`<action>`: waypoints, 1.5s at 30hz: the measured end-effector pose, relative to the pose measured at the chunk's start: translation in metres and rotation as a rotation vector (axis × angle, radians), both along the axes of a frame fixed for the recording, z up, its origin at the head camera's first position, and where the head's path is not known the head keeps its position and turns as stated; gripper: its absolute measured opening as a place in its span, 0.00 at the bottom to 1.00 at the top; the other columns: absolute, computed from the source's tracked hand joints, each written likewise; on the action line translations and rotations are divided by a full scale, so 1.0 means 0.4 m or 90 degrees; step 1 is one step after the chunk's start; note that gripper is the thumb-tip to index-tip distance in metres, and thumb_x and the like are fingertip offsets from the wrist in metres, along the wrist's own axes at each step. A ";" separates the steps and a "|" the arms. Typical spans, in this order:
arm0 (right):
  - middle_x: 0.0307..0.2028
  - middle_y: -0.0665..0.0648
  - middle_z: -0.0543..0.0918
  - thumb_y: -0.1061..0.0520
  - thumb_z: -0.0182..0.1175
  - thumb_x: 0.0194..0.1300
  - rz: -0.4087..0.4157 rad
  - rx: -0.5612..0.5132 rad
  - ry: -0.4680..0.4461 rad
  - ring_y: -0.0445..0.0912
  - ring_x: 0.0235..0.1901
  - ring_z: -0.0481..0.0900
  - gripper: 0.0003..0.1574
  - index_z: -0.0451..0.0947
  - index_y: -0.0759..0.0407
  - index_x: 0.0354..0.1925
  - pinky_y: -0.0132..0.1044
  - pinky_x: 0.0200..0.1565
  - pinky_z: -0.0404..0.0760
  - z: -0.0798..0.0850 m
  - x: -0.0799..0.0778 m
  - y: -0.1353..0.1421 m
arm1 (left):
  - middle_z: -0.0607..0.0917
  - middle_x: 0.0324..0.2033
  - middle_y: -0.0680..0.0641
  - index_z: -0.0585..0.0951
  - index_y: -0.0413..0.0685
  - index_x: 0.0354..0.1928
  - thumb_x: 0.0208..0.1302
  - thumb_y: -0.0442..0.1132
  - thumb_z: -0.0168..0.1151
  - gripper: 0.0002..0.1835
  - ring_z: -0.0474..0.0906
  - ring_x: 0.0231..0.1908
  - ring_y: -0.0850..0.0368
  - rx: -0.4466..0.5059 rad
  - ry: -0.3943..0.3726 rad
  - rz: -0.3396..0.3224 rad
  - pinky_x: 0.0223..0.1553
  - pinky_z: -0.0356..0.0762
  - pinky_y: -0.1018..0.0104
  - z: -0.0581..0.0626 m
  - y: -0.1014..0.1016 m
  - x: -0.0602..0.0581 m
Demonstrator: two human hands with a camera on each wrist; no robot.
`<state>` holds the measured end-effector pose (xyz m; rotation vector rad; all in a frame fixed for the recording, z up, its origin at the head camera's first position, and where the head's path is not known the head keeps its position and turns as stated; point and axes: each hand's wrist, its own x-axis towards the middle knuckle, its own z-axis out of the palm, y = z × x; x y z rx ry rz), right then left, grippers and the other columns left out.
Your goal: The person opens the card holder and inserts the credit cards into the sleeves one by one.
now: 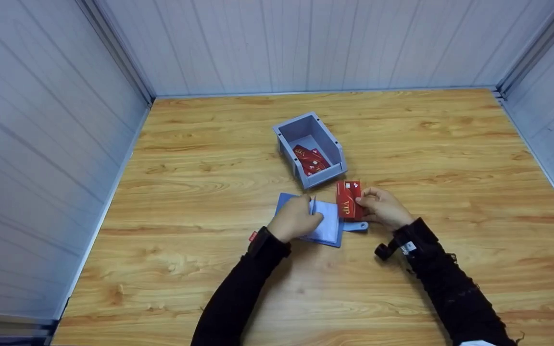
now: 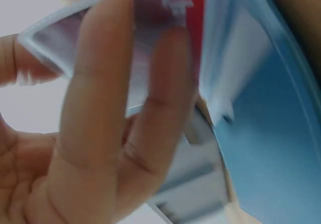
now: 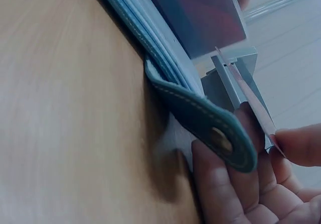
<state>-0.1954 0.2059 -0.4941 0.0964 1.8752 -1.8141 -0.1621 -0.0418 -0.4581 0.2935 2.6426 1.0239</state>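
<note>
A blue card holder lies open on the table, its snap strap pointing right. My left hand pinches one of its clear sleeves, lifting it off the other pages; red shows through the plastic in the left wrist view. Just right of the holder, my right hand holds a red VIP card between thumb and fingers by its right edge. In the right wrist view that card appears edge-on, beyond the strap and apart from the raised sleeve.
Behind the card holder stands a grey plastic bin with several red VIP cards inside. The wooden table is bounded by pale panel walls at the back and both sides.
</note>
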 end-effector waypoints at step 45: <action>0.21 0.49 0.80 0.72 0.60 0.58 0.096 0.062 0.067 0.38 0.15 0.77 0.25 0.62 0.73 0.52 0.29 0.23 0.82 -0.005 0.017 -0.135 | 0.73 0.26 0.49 0.66 0.39 0.38 0.57 0.27 0.50 0.08 0.76 0.21 0.59 0.272 -0.174 0.094 0.25 0.83 0.66 -0.078 -0.121 -0.014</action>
